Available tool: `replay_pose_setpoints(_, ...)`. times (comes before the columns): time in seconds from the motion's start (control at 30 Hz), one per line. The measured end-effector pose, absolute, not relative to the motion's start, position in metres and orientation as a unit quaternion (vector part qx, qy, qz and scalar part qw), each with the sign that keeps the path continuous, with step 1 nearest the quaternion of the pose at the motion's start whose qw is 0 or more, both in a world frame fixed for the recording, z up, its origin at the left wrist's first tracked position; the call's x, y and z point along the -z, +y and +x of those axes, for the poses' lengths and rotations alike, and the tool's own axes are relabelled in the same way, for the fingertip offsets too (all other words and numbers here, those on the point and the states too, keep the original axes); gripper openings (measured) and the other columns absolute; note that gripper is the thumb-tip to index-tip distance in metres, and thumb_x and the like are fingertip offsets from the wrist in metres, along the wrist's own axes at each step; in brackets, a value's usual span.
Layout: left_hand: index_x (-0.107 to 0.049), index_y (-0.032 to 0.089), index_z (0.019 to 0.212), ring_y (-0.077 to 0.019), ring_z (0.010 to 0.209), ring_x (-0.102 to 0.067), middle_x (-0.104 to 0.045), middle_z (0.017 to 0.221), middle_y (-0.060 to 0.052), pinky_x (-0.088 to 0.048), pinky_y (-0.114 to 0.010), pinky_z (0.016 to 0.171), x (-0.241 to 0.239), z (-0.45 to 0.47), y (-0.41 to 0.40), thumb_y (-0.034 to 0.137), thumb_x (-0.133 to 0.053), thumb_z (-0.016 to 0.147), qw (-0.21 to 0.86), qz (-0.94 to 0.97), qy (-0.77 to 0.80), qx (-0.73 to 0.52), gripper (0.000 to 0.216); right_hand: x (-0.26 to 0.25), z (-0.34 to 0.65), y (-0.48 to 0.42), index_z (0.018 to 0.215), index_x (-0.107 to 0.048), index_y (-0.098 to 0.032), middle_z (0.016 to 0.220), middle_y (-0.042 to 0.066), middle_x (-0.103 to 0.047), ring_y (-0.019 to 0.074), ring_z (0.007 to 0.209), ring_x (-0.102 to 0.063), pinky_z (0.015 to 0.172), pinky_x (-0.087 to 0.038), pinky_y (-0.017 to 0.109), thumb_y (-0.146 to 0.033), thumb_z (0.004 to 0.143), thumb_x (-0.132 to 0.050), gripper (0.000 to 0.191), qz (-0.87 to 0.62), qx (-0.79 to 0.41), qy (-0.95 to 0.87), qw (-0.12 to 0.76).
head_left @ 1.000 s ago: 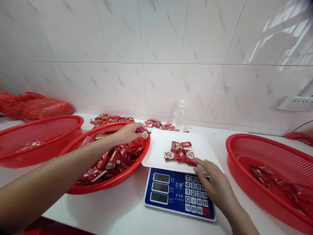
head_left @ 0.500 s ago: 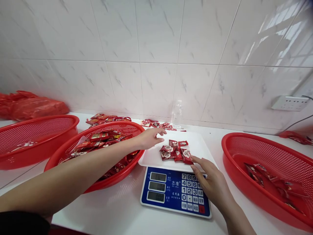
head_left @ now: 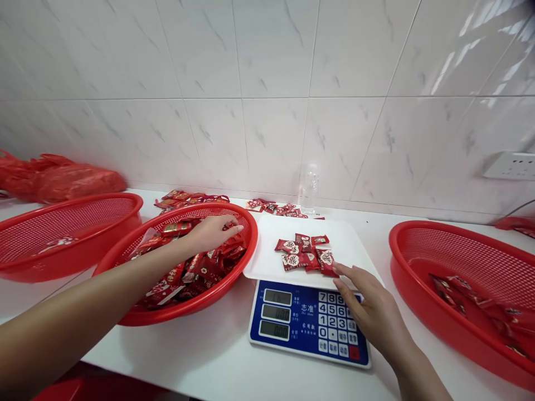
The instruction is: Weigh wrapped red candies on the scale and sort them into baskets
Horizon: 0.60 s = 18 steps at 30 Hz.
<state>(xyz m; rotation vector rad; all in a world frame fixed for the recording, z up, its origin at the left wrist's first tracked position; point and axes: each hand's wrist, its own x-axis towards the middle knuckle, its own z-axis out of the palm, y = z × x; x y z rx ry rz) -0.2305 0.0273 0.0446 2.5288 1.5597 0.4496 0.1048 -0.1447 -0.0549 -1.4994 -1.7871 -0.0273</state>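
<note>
The left arm comes in from the bottom left corner and slants up across the round red basket (head_left: 184,313). The left hand (head_left: 212,231) is over the far right part of that basket, palm down, with the thumb pointing right. Its fingers curl under, so I cannot tell if its grip is pinching anything. Lots of red candy packets (head_left: 209,266) lie in the basket below it.

The right arm comes up from the bottom right and leans left. The right hand (head_left: 373,303) is over the right side of the blue scale (head_left: 308,312), and it hides some number keys. Its grip is spread a little: the pointing finger and thumb are apart, and both point left. The pointing finger's tip seems to touch the nearest of the small red candies (head_left: 295,260). Those candies lie in a little bunch on the white tray (head_left: 351,250), which sits on the scale. The thumb is by the tray's front edge.
</note>
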Motion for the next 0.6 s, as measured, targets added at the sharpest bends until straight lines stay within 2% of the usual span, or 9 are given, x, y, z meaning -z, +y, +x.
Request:
replay_pose_setpoints(0.2,-0.067,0.021,0.092,-0.0232,0.076,-0.063,-0.071,0.087,-0.005,-0.042,-0.03,0.066,-0.039,-0.244,0.028,0.057,-0.041,0.089,0.043,0.845,0.523,-0.105,0.044,0.055,0.105,-0.143,0.122,-0.061,-0.03,0.118,-0.001,-0.068,0.0245,0.114,-0.061,0.092,-0.054,0.048,-0.042,0.095,-0.045,0.033,-0.596,0.006,-0.697,0.399)
replay_pose_setpoints(0.3,-0.068,0.023,0.097,-0.0248,0.084,-0.064,-0.071,0.095,-0.006,-0.044,-0.03,0.072,-0.04,-0.243,0.023,0.055,-0.047,0.086,0.052,0.85,0.515,-0.092,0.039,0.054,0.105,-0.141,0.122,-0.061,-0.029,0.119,0.001,-0.068,0.0247,0.115,-0.061,0.093,-0.053,0.047,-0.042,0.095,-0.045,0.034,-0.597,0.008,-0.699,0.394)
replay_pose_setpoints(0.43,-0.068,0.028,0.103,-0.0261,0.097,-0.064,-0.069,0.109,-0.005,-0.045,-0.032,0.083,-0.039,-0.243,0.018,0.041,-0.054,0.082,0.058,0.859,0.496,-0.11,0.028,0.054,0.106,-0.139,0.121,-0.063,-0.028,0.118,0.003,-0.068,0.0255,0.115,-0.061,0.092,-0.054,0.046,-0.042,0.095,-0.045,0.034,-0.598,0.018,-0.706,0.38)
replay_pose_setpoints(0.6,-0.067,0.027,0.109,-0.0256,0.102,-0.063,-0.068,0.111,-0.006,-0.045,-0.035,0.089,-0.041,-0.243,0.015,0.025,-0.047,0.084,0.044,0.877,0.469,-0.094,0.032,0.056,0.106,-0.138,0.121,-0.063,-0.028,0.118,0.003,-0.068,0.0249,0.113,-0.062,0.092,-0.055,0.045,-0.042,0.095,-0.045,0.035,-0.592,0.026,-0.709,0.383)
